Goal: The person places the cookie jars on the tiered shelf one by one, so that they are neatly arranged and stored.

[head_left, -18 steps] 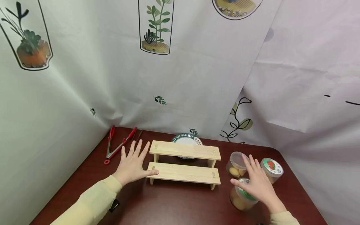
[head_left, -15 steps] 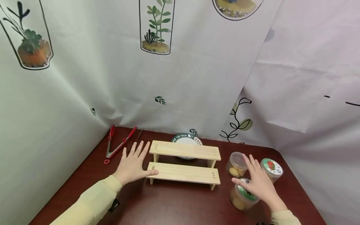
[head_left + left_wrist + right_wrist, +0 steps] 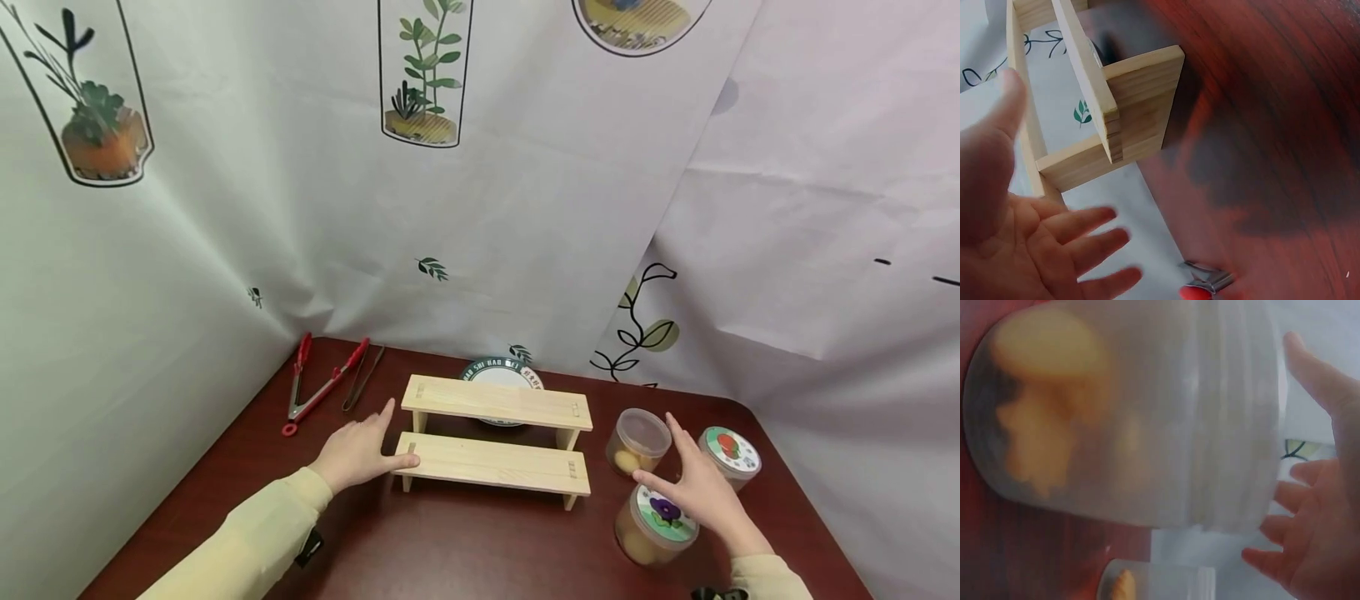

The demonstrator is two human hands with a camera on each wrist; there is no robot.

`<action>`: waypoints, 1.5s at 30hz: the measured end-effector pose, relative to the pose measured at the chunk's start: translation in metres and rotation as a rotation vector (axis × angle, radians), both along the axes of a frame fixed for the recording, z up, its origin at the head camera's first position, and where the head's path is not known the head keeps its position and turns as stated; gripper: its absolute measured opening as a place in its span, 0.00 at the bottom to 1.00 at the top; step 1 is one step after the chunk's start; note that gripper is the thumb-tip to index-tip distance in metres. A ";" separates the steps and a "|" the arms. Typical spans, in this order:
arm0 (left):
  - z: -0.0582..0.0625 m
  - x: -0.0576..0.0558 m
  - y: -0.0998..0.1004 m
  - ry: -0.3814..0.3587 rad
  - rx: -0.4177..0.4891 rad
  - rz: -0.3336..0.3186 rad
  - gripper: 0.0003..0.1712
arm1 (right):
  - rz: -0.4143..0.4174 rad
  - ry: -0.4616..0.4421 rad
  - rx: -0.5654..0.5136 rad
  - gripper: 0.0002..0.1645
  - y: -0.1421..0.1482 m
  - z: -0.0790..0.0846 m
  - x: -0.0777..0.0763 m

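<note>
The rack (image 3: 491, 463), pale wood with two steps, stands in the middle of the counter (image 3: 450, 554), its lower step to the near side. The left hand (image 3: 354, 450) is at the rack's left end, its thumb out toward the lower step; its fingers are straight and slightly spread in the left wrist view, holding nothing. Whether the thumb touches the wood is hard to judge from these angles. The right hand (image 3: 701, 490) is among three jars to the right of the rack, its thumb well apart from its loosely bent fingers, with nothing gripped. The near jar (image 3: 647, 542) has a lid (image 3: 665, 511) with a purple flower, and the thumb is above its far edge. The far jar (image 3: 637, 442) is left of the fingers, with yellow pieces at its bottom; the right jar (image 3: 731, 454), with a red picture on top, is beyond the hand to the right. A plate (image 3: 507, 372) with a dark green rim stands partly hidden behind the rack's upper step. At the far left lie the red tongs (image 3: 330, 385), spread in a V, with the tweezers (image 3: 363, 379) just to their right. A white cloth (image 3: 540, 208) with printed plants hangs behind the counter.
</note>
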State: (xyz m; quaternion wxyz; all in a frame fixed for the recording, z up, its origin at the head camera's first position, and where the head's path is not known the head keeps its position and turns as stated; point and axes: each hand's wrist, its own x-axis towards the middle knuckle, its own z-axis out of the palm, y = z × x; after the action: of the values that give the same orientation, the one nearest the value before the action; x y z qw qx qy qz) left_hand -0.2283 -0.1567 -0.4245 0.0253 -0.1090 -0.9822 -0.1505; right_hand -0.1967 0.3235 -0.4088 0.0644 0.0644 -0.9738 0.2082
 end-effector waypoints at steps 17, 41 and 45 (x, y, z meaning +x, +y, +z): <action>-0.013 -0.016 0.010 -0.091 0.055 -0.030 0.38 | 0.008 0.017 -0.028 0.64 0.015 -0.016 -0.031; -0.001 -0.018 0.021 -0.162 0.096 0.017 0.24 | -0.047 -0.021 -0.083 0.62 0.030 -0.036 -0.053; 0.001 -0.017 0.022 -0.159 0.102 0.027 0.24 | -0.053 -0.030 -0.113 0.61 0.029 -0.037 -0.053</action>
State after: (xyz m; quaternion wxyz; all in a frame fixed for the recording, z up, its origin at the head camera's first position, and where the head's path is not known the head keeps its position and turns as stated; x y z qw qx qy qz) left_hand -0.2448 -0.1349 -0.4238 -0.0451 -0.0819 -0.9736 -0.2081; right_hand -0.2501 0.3529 -0.4462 0.0590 0.0316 -0.9628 0.2617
